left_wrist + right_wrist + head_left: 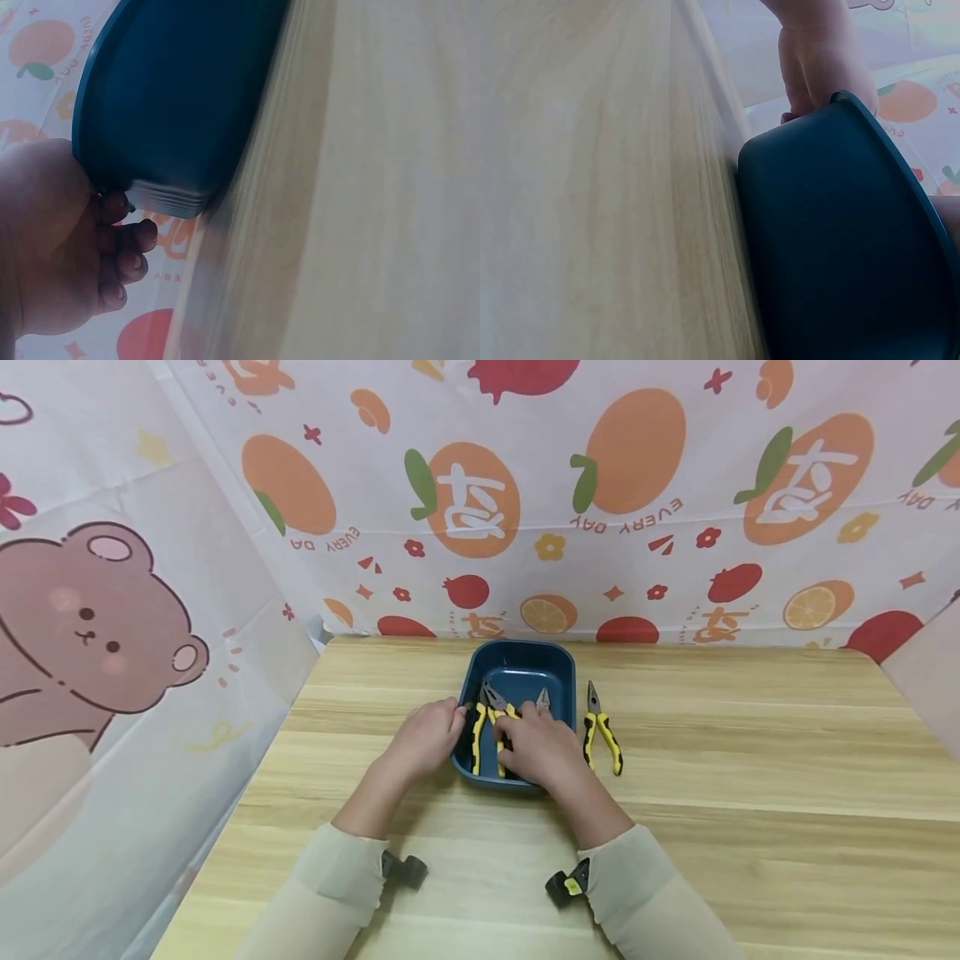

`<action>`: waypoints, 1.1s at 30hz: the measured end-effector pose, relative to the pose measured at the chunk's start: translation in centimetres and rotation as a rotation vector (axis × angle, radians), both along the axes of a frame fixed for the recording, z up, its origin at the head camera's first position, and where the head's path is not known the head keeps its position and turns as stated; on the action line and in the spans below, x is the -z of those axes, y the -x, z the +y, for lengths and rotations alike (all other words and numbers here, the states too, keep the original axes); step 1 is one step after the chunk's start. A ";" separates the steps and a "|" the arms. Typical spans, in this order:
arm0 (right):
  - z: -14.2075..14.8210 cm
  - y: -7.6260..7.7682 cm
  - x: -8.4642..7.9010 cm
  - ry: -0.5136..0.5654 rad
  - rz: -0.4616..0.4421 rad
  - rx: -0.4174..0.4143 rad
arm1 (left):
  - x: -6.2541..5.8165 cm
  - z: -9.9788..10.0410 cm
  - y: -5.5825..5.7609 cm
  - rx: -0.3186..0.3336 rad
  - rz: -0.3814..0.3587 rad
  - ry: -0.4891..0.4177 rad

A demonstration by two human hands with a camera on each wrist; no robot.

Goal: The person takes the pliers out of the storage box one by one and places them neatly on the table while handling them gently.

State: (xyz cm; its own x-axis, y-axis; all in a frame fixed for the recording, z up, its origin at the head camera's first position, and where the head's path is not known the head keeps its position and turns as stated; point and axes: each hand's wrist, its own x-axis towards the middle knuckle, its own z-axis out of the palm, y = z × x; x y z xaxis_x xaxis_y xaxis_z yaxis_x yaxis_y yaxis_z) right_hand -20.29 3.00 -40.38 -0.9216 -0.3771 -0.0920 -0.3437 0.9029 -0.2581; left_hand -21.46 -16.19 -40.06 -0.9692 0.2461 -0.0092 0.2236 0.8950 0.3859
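Note:
A deep blue rectangular container (517, 647) stands on the table, its side wall (172, 90) large in the left wrist view. My left hand (429, 735) grips its left rim, thumb over the edge and fingers (131, 262) curled outside below it. Inside lie pliers with yellow and black handles (477, 739) and dark jaws pointing away. My right hand (543, 743) reaches into the container, its fingers curled on a yellow handle there. Past its knuckles shows a grey pliers tip (543, 697); the rest is hidden under the hand. The right wrist view shows mostly the container's outer wall (840, 240).
Long-nose pliers (602, 735) with yellow and black handles lie on the wooden table (750, 760), just right of the container. A fruit-print cloth (555, 585) hangs behind the table, and a bear-print cloth (97, 618) hangs at the left.

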 end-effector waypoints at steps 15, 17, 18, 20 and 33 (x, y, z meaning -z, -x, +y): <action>0.1 0.2 -0.1 0.150 -0.060 0.002 | 0.3 -0.1 0.1 0.006 0.014 -0.013; 0.1 0.1 -0.2 0.170 -0.064 0.001 | 0.3 -0.1 0.2 0.006 0.012 -0.015; 0.1 0.1 -0.2 0.177 -0.064 0.003 | 0.3 -0.1 0.2 0.008 0.014 -0.015; 0.1 0.1 -0.3 0.184 -0.062 0.006 | 0.3 -0.1 0.2 0.010 0.015 -0.018; 0.2 0.0 -0.4 0.204 -0.058 -0.007 | 0.2 0.0 0.2 0.008 0.005 -0.010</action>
State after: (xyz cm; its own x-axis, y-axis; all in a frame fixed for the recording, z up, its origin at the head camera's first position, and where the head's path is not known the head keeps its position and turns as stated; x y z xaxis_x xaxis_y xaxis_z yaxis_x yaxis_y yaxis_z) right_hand -20.33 3.17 -39.95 -0.9144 -0.3993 -0.0660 -0.3286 0.8277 -0.4548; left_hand -21.67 -16.22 -40.31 -0.9672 0.2539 -0.0017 0.2328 0.8893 0.3936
